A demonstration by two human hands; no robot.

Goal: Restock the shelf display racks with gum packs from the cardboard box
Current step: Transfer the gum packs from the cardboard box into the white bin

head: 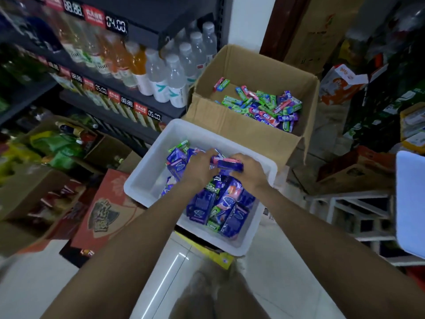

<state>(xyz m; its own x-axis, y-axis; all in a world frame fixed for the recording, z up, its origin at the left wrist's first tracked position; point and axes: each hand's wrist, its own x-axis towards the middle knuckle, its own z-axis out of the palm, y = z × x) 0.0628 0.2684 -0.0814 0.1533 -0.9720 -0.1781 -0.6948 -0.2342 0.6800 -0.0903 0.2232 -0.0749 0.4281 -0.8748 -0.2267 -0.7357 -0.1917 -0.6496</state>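
Note:
A white foam bin (147,178) in front of me holds several blue, purple, pink and green gum packs (220,203). Both hands reach into it. My left hand (200,166) and my right hand (248,169) together grip a small stack of blue and pink gum packs (226,163) held just above the pile, one hand at each end. Behind the bin stands an open cardboard box (230,125) with several loose gum packs (266,107) on its bottom.
Shelves with drink bottles (161,72) and price tags (116,25) rise at the left. Cartons (108,208) crowd the floor at the left, more boxes (356,171) at the right. A white wire rack (349,210) stands at the right, with a pale blue bin (410,203) beside it.

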